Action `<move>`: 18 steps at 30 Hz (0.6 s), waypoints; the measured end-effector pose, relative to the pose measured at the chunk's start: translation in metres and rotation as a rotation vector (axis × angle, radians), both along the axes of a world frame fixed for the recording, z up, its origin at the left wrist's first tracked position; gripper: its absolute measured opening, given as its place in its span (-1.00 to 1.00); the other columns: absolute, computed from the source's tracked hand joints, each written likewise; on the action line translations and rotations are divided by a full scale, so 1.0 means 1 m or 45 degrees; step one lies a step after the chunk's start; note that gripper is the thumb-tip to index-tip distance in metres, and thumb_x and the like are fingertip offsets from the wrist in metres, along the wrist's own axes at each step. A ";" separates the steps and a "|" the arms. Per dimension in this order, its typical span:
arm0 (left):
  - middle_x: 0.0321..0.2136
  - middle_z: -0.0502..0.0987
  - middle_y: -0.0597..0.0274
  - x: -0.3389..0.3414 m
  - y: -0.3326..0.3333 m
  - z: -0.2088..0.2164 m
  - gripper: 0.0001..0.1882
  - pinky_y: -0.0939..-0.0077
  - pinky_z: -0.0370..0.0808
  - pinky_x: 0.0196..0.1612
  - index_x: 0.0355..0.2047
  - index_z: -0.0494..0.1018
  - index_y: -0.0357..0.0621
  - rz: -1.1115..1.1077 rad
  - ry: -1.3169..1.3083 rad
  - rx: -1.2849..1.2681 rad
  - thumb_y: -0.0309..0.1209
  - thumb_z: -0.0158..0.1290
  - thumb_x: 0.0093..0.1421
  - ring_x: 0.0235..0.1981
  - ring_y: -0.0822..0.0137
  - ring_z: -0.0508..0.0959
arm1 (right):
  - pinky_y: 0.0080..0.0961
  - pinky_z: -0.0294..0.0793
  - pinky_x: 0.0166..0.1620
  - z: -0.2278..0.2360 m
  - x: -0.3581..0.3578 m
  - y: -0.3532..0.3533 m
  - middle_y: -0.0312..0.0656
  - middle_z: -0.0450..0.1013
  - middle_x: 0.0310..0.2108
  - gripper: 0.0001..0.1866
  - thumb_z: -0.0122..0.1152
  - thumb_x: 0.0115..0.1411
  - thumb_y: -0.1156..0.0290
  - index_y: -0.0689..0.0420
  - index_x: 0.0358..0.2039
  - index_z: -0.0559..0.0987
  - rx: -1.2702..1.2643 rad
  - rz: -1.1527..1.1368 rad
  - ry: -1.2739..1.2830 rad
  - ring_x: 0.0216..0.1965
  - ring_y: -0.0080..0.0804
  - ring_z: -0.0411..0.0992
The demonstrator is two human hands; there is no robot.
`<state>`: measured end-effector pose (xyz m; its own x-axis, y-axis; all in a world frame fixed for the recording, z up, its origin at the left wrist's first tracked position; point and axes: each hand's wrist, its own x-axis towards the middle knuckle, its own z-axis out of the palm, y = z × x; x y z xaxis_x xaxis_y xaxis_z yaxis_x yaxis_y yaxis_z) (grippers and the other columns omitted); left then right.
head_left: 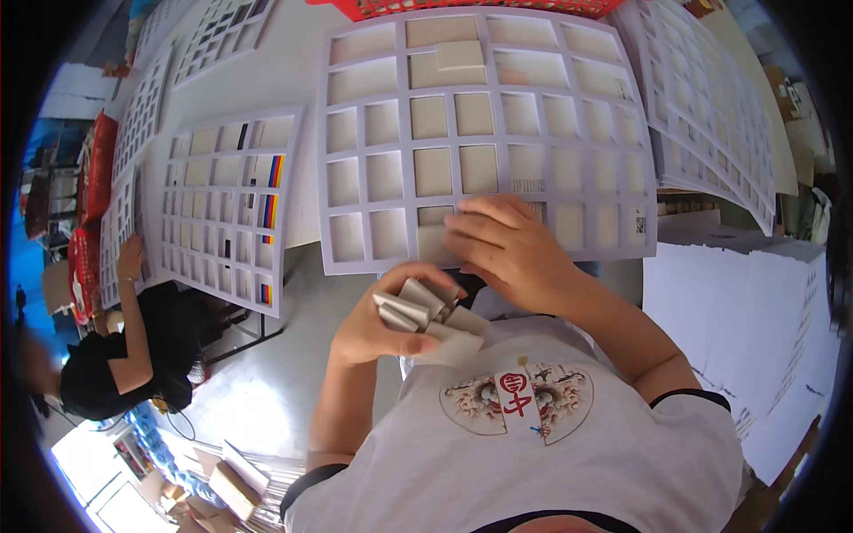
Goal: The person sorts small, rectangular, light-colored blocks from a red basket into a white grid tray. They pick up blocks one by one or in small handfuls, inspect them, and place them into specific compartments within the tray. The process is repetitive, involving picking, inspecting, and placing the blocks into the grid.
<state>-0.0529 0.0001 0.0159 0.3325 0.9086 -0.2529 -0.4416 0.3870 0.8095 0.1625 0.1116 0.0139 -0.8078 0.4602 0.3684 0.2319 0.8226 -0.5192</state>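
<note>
Cardboard squares point(433, 317) fanned in left hand point(378, 324), right hand point(511, 249) on grid sheet point(484, 133)

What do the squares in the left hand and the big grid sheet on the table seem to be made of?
Squares: probably greyboard or thick card, matte beige-grey, stiff, fanned in the left hand. Grid sheet: seemingly white die-cut card or paper, matte, thin, with rectangular windows.

Grid sheet point(484, 133) lies mid-table point(293, 71) with its near edge overhanging, a second grid sheet point(222, 204) at the table's left edge, stacked sheets point(702, 98) at the right edge (red basket point(471, 7) behind, far edge).
</note>
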 end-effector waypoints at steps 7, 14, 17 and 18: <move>0.16 0.35 -0.19 0.007 -0.003 0.002 -0.29 0.38 0.36 0.08 0.02 0.42 -0.21 0.046 -0.061 0.037 -0.47 0.40 -0.23 0.13 0.23 0.43 | -0.36 0.46 -0.17 0.028 0.021 0.016 -0.14 0.47 -0.17 -0.75 0.25 0.08 0.59 0.17 -0.18 0.57 -0.314 -0.277 0.379 -0.19 -0.20 0.47; 0.25 0.26 -0.23 0.033 0.018 0.016 -0.26 0.33 0.21 0.20 0.05 0.42 -0.16 0.019 0.095 -0.023 -0.47 0.40 -0.22 0.36 0.18 0.15 | -0.47 0.45 -0.17 0.040 0.054 0.035 -0.10 0.48 -0.27 -0.77 0.18 0.10 0.69 0.21 -0.20 0.56 -0.797 -0.611 0.065 -0.28 -0.31 0.49; 0.24 0.23 -0.31 0.031 0.019 0.014 -0.23 0.40 0.33 0.09 0.08 0.37 -0.17 0.046 0.058 -0.011 -0.45 0.37 -0.23 0.21 0.16 0.35 | -0.43 0.45 -0.17 0.020 0.055 0.040 -0.08 0.46 -0.29 -0.75 0.21 0.08 0.67 0.21 -0.19 0.54 -0.590 -0.360 0.049 -0.29 -0.24 0.47; 0.25 0.21 -0.35 0.031 0.018 0.012 -0.21 0.43 0.39 0.04 0.09 0.34 -0.17 0.061 0.042 -0.007 -0.44 0.36 -0.23 0.13 0.16 0.44 | -0.41 0.45 -0.17 0.017 0.055 0.039 -0.08 0.45 -0.27 -0.73 0.22 0.07 0.66 0.21 -0.18 0.54 -0.541 -0.341 0.014 -0.27 -0.22 0.46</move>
<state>-0.0220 0.0186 0.0282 0.2800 0.9218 -0.2680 -0.4328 0.3704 0.8219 0.2174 0.1503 0.0314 -0.6381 0.7618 0.1114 0.3984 0.4505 -0.7990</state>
